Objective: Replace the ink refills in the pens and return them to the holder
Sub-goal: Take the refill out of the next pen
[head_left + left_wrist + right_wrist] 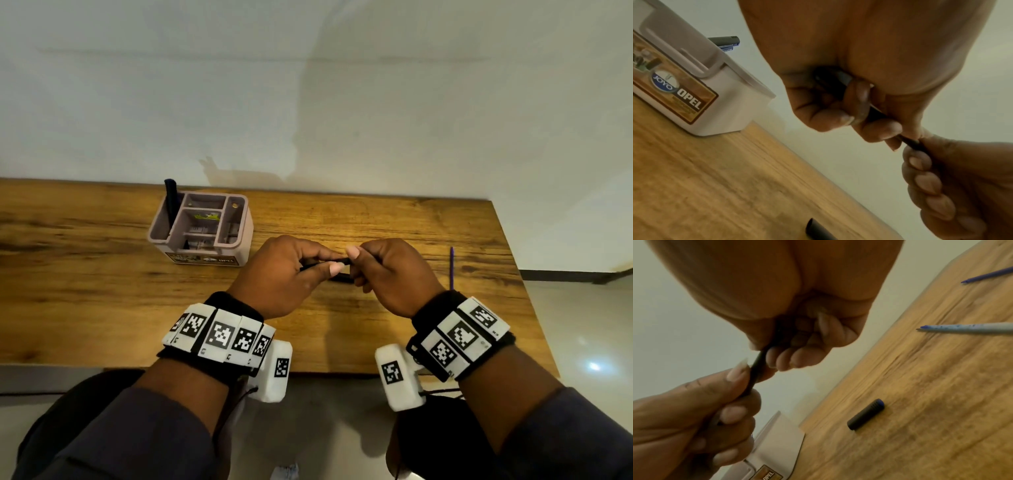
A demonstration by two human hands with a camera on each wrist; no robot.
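Observation:
Both hands hold one black pen point(342, 262) level above the middle of the wooden table point(102, 281). My left hand point(291, 270) grips its left part with curled fingers and thumb point(877, 129). My right hand point(387, 270) grips the right part point(758, 365). A black pen cap point(866, 414) lies on the table under the hands. Two refills lie to the right: a dark blue one point(988, 274) and a pale, ink-spotted one point(970, 328). The pinkish holder point(202, 228) stands at the back left with a dark pen point(170, 202) upright in its left compartment.
The holder carries a brown label point(682, 95) on its front. A wall runs just behind the table. The table's right edge point(524, 291) drops to a tiled floor. Only one refill point(451, 267) shows in the head view.

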